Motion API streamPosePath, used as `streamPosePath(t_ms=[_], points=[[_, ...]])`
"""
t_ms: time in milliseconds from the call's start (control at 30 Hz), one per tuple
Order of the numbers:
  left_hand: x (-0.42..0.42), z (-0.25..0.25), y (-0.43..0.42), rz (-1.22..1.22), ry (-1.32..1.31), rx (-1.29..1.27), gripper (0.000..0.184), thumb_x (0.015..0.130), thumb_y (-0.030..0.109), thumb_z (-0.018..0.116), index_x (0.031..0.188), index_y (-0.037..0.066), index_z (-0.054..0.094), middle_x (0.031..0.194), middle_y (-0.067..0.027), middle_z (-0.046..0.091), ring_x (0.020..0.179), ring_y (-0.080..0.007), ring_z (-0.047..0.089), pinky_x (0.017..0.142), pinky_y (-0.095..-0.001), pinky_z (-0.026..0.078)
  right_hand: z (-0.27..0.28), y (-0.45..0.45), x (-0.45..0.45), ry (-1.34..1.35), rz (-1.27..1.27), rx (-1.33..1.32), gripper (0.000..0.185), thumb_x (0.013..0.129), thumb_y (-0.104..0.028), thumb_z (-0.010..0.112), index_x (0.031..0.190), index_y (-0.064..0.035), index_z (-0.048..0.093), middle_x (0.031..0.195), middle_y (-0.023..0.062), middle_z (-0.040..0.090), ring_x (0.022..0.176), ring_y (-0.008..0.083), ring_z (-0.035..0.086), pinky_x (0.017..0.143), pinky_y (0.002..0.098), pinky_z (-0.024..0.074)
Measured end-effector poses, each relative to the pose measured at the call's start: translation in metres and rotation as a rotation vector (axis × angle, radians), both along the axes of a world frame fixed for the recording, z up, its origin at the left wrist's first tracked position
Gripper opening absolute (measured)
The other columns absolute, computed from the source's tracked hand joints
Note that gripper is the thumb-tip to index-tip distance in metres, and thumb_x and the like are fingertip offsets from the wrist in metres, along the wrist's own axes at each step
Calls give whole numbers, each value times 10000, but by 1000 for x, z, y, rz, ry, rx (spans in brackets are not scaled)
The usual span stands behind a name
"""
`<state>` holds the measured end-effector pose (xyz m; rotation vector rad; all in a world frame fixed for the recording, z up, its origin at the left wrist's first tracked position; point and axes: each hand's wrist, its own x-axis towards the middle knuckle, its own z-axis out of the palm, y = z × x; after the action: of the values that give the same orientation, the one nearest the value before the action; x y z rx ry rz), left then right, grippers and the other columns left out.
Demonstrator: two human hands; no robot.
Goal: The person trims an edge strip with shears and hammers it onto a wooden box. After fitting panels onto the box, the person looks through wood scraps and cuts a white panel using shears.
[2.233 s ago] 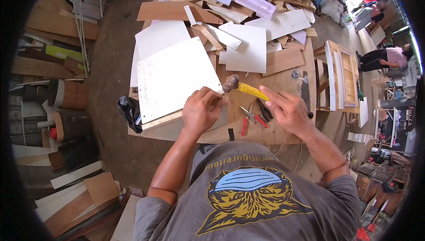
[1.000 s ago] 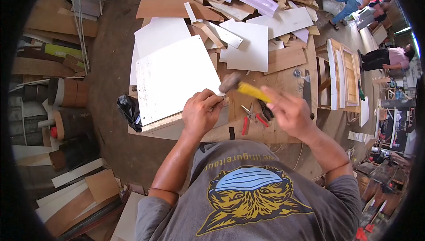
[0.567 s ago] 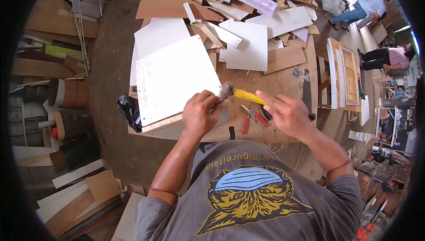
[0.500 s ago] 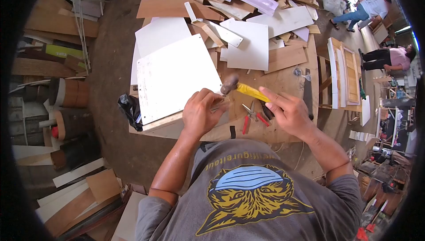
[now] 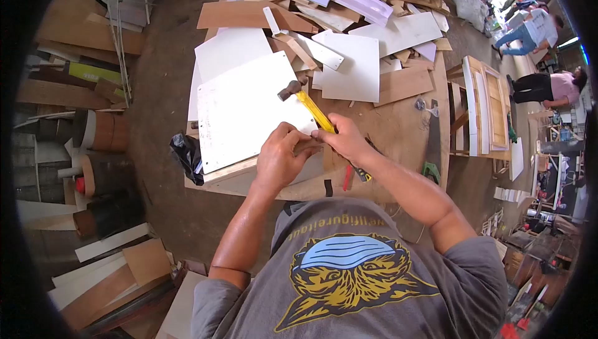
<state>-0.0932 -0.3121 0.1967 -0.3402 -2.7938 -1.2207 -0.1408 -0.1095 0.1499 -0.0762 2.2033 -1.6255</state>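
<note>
A white panel (image 5: 246, 111) with small dark holes along its edges lies over a wooden frame at the left of the table. At its near right corner my left hand (image 5: 280, 157) is closed in a pinch; what its fingertips hold is hidden. My right hand (image 5: 344, 141) grips the yellow handle of a hammer (image 5: 317, 112), fingertips close to my left ones. Above the panel's right edge, the hammer's head points away from me. Below my right wrist shows a red handle of pliers (image 5: 347, 177), the rest mostly covered by my forearm.
Scrap boards (image 5: 349, 65) pile up across the table's far side. A handsaw (image 5: 433, 133) lies at the right edge, and a black plastic bag (image 5: 186, 158) hangs at the left corner. Two people stand at far right, beyond a wooden door-like panel (image 5: 489, 105).
The hammer has swung up and left from the panel's corner, its head now farther from me. My right hand has come left, close to my left hand, and its forearm now covers most of the pliers.
</note>
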Motion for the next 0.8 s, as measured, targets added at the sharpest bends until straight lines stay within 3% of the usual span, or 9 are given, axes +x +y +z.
streamPosePath(t_ms=[133,233,333,467,633,733,800], points=[[4,6,-1,44,-142,47,406,736,260,923,1047,62,755,983,-93,659,915,-302,676,771,-419,557,-1,-1,8,-28,-32,-79,292,883,-239,801,906,-5,628,787,75,638,750,143,571,679,355,471],[3,20,-9,-75,-26,-329,572,734,366,923,1188,81,724,1114,-113,663,1105,-333,649,908,-491,525,-8,-1,13,9,-39,-112,290,874,-233,803,889,-6,622,758,65,606,726,141,539,656,355,453],[3,14,-15,-52,53,-394,776,806,560,826,1399,102,624,1389,-169,602,1369,-384,521,1087,-569,427,2,6,15,-2,50,10,222,921,-160,799,942,-25,624,822,-36,571,771,55,490,664,272,415],[11,0,-10,-150,29,-581,1014,877,780,583,1610,103,407,1666,-209,363,1567,-397,300,1241,-599,274,-1,9,26,6,54,6,233,919,-182,800,927,-42,614,804,-32,540,761,51,455,641,277,387],[14,-3,-9,-161,56,-586,1029,869,781,589,1618,102,398,1661,-209,369,1570,-398,295,1254,-595,257,18,14,33,45,99,104,256,948,-214,777,953,-15,616,808,-11,544,758,72,467,646,294,410],[15,0,-9,-175,26,-586,1033,869,786,579,1621,102,395,1667,-205,361,1577,-396,279,1262,-584,248,29,18,40,209,-5,107,321,939,-288,766,1056,-2,676,746,116,592,679,179,531,645,365,458],[16,0,-10,-185,18,-595,1033,872,790,570,1622,102,392,1674,-201,352,1582,-394,265,1268,-577,241,31,36,48,246,-61,156,321,966,-229,734,1215,-32,688,784,125,633,671,176,557,635,354,471]])
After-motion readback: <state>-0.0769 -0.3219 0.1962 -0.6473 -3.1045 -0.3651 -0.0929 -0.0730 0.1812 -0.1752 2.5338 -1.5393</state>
